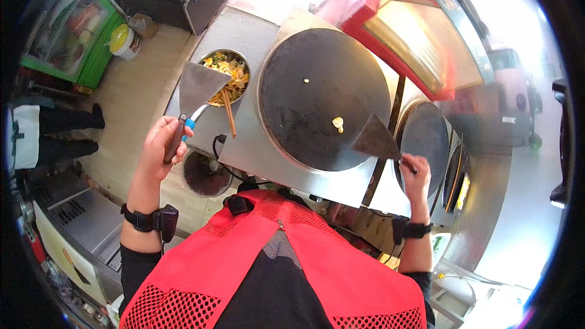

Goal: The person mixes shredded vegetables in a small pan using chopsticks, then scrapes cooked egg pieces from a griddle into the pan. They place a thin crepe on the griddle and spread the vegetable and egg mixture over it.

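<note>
My left hand (163, 146) grips the dark handle of a wide metal scraper (198, 87), its blade held up over a steel bowl of chopped mixed filling (228, 73). My right hand (415, 173) holds a second, smaller scraper (376, 140) whose blade rests at the right rim of the round black griddle (323, 94). Two small pale scraps of food (337, 123) lie on the griddle. A pair of chopsticks (228, 113) leans out of the bowl.
A second round griddle (425, 134) and a third (456, 176) stand to the right. A green-framed glass cabinet (70, 24) and a white tub with a yellow lid (124, 41) are at the far left. A round bin (206, 173) sits below the counter. Someone's dark legs (67, 128) stand at the left.
</note>
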Tool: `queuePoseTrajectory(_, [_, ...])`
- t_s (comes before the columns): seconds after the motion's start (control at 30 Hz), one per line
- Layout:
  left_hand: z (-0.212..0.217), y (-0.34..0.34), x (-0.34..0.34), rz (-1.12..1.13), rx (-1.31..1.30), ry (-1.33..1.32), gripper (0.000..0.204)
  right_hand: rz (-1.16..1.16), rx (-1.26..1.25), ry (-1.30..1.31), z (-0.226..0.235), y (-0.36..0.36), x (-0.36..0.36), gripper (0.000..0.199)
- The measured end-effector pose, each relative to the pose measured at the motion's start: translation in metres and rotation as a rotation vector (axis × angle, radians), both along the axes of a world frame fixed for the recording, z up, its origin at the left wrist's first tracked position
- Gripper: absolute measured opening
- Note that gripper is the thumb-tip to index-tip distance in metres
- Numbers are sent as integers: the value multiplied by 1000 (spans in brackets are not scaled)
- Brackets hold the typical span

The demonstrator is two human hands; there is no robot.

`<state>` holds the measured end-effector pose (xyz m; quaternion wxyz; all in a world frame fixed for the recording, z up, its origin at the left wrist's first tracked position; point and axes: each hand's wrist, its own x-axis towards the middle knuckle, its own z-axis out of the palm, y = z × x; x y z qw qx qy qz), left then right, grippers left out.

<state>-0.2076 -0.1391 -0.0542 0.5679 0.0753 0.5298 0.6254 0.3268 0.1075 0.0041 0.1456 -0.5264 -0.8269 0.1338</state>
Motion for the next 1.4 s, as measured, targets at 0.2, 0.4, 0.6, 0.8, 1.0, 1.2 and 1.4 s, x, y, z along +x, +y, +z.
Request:
queuePoseTrajectory(0.2, [5,19,9,-38,-11,32,16,-196,-59,-42,-36,-54,-1,27])
queuePoseTrajectory(0.4, [12,19,11,-38,13,10,16,22,-83,-30,-40,3,-81,25])
queuePoseTrajectory(0.6, [12,-11,12,-8,26,34,16,321,16,-56,-36,60,-176,24])
queuePoseTrajectory(0.8, [23,-20,14,-21,-95,179,19,555,184,-146,-19,66,-298,19])
queuePoseTrajectory(1.0, [34,17,29,-239,-181,408,18,682,572,-518,-1,7,-388,14])
queuePoseTrajectory(1.2, [18,36,15,-159,-188,357,18,736,652,-121,23,11,-344,9])
queuePoseTrajectory(1.4, [4,10,8,-96,-55,282,13,142,-65,268,32,28,-154,27])
